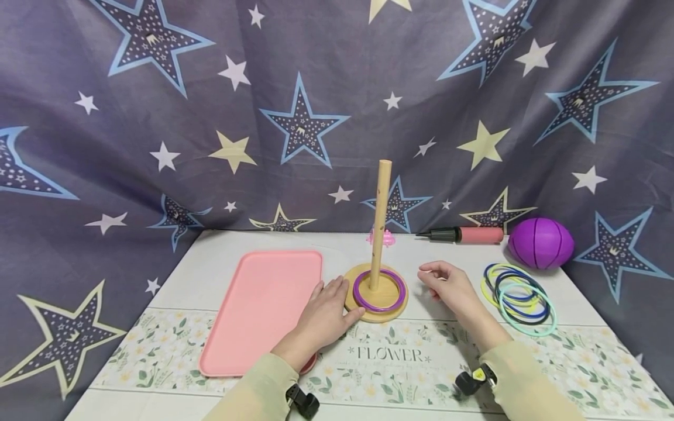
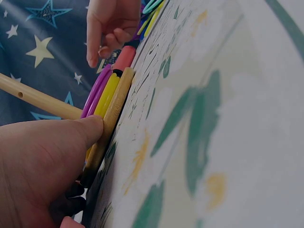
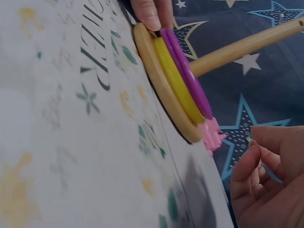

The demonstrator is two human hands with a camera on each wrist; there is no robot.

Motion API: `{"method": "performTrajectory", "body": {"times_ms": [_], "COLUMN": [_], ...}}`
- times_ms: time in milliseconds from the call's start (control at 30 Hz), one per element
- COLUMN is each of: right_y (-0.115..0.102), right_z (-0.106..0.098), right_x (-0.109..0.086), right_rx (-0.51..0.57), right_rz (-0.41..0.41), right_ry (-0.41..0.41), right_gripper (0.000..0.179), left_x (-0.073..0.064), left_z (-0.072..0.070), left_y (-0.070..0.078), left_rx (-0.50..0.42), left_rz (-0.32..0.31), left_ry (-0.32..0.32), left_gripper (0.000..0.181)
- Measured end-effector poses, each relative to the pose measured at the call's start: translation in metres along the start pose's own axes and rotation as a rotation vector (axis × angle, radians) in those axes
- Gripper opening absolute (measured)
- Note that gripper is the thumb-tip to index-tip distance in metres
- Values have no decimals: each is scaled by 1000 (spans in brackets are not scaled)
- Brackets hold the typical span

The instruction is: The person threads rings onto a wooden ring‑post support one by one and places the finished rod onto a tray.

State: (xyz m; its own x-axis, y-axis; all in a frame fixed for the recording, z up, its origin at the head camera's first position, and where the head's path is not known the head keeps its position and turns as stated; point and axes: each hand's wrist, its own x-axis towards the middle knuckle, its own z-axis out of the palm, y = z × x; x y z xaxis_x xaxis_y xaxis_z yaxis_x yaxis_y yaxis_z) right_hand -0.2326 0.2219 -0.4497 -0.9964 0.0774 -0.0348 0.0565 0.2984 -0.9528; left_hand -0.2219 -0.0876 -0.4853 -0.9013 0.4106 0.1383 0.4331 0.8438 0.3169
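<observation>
A round wooden base (image 1: 380, 317) bears an upright wooden peg (image 1: 380, 222). Purple rings (image 3: 190, 78) lie around the foot of the peg, stacked over a yellow ring (image 3: 176, 76) seen in the wrist views. My left hand (image 1: 327, 313) rests against the left side of the base, fingers straight and thumb at its front edge. To the right of the base, my right hand (image 1: 447, 286) hovers with fingers loosely curled and nothing between them. Near that wrist lies a loose pile of yellow, blue, black and turquoise rings (image 1: 533, 334).
A pink tray (image 1: 268, 292) lies left of the base, partly under my left forearm. At the back stand a small pink toy (image 1: 388, 238), a red and black hand pump (image 1: 481, 235) and a purple ball (image 1: 541, 242). A star-patterned curtain (image 1: 316, 47) hangs behind the table.
</observation>
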Motion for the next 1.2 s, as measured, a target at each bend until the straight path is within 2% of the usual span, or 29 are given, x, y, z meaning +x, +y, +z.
{"method": "performTrajectory", "body": {"times_ms": [200, 467, 733, 833, 1033, 1200], "right_y": [1, 10, 22, 25, 31, 39], "right_z": [-21, -54, -80, -89, -114, -134], "right_x": [-9, -25, -34, -37, -43, -48], "right_rx": [-28, 1, -6, 4, 57, 95], "right_rz": [-16, 15, -1, -12, -13, -10], "right_ry": [15, 31, 71, 97, 164, 230], "right_gripper": [44, 52, 53, 46, 13, 10], "left_x": [-1, 0, 0, 0, 0, 0], "left_z": [0, 0, -1, -1, 0, -1], "left_y": [-2, 0, -1, -1, -1, 0], "left_rx": [1, 18, -2, 5, 12, 12], "left_rz": [-7, 0, 2, 1, -2, -5], "left_ry": [-7, -16, -2, -4, -7, -9], "left_gripper": [84, 85, 85, 85, 85, 85]}}
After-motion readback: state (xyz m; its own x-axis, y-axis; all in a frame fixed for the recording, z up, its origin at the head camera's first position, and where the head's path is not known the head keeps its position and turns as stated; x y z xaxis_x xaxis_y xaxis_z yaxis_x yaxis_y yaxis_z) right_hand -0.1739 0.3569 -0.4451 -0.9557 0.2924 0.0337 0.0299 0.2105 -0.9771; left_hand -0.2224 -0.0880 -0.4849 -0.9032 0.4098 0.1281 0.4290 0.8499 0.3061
